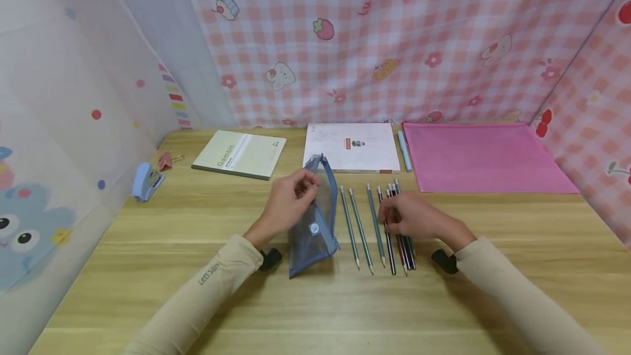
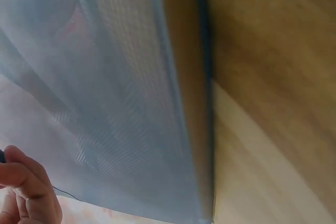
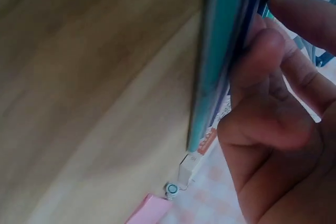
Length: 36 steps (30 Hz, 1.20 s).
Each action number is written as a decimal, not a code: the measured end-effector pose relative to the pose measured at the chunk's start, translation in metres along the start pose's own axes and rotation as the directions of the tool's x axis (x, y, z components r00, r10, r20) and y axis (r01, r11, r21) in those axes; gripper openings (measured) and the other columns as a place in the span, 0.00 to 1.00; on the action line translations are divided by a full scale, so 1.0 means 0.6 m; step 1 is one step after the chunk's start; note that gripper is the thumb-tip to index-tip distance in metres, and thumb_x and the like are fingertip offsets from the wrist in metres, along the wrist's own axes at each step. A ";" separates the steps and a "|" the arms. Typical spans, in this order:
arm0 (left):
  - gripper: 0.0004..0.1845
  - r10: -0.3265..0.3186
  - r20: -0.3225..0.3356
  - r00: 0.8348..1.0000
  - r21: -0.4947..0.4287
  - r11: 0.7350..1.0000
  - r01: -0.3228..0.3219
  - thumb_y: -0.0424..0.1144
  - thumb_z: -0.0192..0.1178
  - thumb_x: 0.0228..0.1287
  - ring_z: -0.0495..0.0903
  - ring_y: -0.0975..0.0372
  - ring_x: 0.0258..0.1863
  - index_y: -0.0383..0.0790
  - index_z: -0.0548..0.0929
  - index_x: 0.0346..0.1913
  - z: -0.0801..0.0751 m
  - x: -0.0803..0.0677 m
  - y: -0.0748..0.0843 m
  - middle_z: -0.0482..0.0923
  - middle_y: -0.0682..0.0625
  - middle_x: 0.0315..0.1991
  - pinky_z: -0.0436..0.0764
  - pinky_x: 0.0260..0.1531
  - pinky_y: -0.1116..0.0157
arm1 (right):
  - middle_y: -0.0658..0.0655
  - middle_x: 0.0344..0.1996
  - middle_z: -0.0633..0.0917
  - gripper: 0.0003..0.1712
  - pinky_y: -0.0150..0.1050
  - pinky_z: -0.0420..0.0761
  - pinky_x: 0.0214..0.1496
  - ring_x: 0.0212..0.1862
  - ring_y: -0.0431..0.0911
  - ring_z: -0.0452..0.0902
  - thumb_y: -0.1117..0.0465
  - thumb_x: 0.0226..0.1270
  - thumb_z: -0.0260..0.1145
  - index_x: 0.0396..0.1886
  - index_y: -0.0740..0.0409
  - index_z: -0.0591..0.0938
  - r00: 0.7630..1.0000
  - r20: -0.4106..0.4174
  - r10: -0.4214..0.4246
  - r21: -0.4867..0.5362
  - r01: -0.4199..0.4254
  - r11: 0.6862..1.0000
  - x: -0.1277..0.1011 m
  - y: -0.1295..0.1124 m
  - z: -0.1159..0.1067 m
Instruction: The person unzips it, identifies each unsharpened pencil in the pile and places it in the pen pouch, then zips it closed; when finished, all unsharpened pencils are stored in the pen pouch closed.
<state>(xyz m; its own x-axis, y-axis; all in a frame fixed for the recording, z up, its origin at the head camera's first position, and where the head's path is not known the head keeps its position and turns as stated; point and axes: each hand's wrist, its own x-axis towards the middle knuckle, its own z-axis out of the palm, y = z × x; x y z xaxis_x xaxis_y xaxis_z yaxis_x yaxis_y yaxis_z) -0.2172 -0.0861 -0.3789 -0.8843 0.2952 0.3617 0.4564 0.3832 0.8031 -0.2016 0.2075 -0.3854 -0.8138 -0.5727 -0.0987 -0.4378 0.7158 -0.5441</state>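
My left hand [image 1: 291,199] pinches the upper edge of a blue-grey mesh pencil pouch [image 1: 308,251], which stands tilted on the table with its zipper side lifted. In the left wrist view, the mesh [image 2: 121,103] fills the left half, beside curled fingers [image 2: 31,187]. My right hand [image 1: 419,218] is over a cluster of dark and green pencils [image 1: 408,256]. Its thumb and fingers close around a dark pencil [image 1: 390,251] at the cluster's left side; the right wrist view shows fingertips [image 3: 265,51] against the pencils. Three green pencils [image 1: 361,234] lie between pouch and hand.
Along the back lie a green notebook [image 1: 239,153], a white book [image 1: 352,147], a light-blue pen [image 1: 404,150] and a pink zip folder [image 1: 485,158]. A blue stapler [image 1: 145,181] and a pink binder clip [image 1: 166,161] sit at the left. Patterned cloth walls enclose the table.
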 end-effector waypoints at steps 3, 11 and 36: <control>0.06 -0.001 0.009 1.000 0.003 1.000 0.001 0.29 0.56 0.65 0.76 0.63 0.24 0.34 0.83 0.39 -0.001 -0.001 0.000 0.81 0.45 0.28 0.75 0.26 0.74 | 0.48 0.25 0.83 0.03 0.32 0.76 0.32 0.28 0.37 0.75 0.65 0.64 0.69 0.34 0.54 0.83 1.000 0.021 0.020 -0.028 -0.019 0.999 0.004 -0.006 0.001; 0.05 0.000 0.012 1.000 0.010 1.000 0.000 0.29 0.57 0.64 0.76 0.65 0.24 0.35 0.83 0.39 0.000 0.000 0.001 0.82 0.44 0.28 0.76 0.26 0.74 | 0.50 0.25 0.82 0.06 0.36 0.73 0.32 0.28 0.42 0.73 0.61 0.61 0.72 0.30 0.52 0.81 0.995 0.042 0.094 -0.168 -0.085 0.982 0.030 -0.025 -0.004; 0.05 -0.002 0.031 1.000 -0.030 1.000 0.003 0.28 0.57 0.64 0.77 0.64 0.24 0.34 0.83 0.39 0.005 -0.001 0.004 0.82 0.43 0.28 0.77 0.26 0.74 | 0.50 0.16 0.78 0.07 0.35 0.77 0.23 0.18 0.41 0.73 0.66 0.57 0.70 0.36 0.56 0.86 0.944 -0.008 0.331 0.172 -0.325 0.930 0.066 -0.030 -0.014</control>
<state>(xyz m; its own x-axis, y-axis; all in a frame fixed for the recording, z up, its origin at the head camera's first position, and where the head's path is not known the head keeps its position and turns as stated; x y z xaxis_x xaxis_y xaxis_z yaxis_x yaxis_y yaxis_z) -0.2153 -0.0831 -0.3788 -0.8817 0.3215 0.3454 0.4508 0.3577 0.8178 -0.2294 0.1752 -0.3728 -0.9158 -0.3004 -0.2667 -0.0771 0.7829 -0.6173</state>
